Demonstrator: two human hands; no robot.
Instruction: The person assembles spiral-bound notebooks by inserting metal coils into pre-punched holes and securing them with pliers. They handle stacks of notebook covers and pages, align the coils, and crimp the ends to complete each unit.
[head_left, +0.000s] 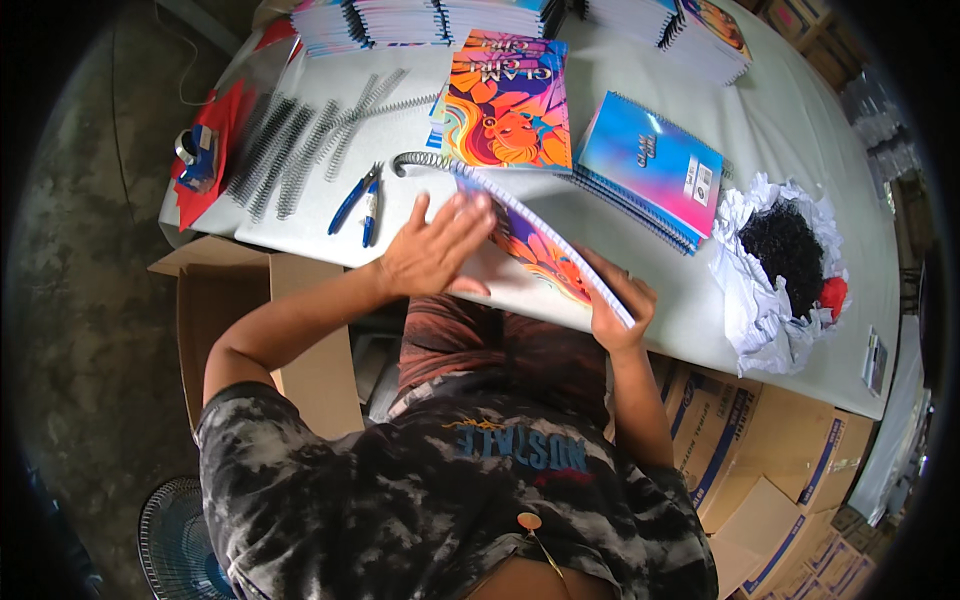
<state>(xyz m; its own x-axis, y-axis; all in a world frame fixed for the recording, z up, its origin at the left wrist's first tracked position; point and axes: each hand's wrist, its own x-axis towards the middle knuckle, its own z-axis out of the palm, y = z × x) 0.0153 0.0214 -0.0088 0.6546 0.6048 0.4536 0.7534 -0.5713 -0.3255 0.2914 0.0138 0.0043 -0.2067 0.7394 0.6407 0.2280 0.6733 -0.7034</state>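
In the head view, a notebook (550, 262) with a bright orange and purple cover is tilted up on edge in front of me. My right hand (622, 305) grips its right end. A dark spiral coil (412, 160) runs along the holes of its upper edge, and the loose end curls out at the left. My left hand (437, 245) is open, its fingers stretched out beside the notebook's left end; whether the fingertips touch it I cannot tell. Blue-handled cutting pliers (352, 203) lie on the table left of that hand.
Loose wire coils (285, 150) lie at the left, near a blue tape dispenser (197, 160). Colourful covers (508, 115) and blue-pink notebooks (650, 165) lie beyond my hands. Crumpled white plastic (745, 320) holds black coil scraps (785, 255). Cardboard boxes (318, 375) stand below the table edge.
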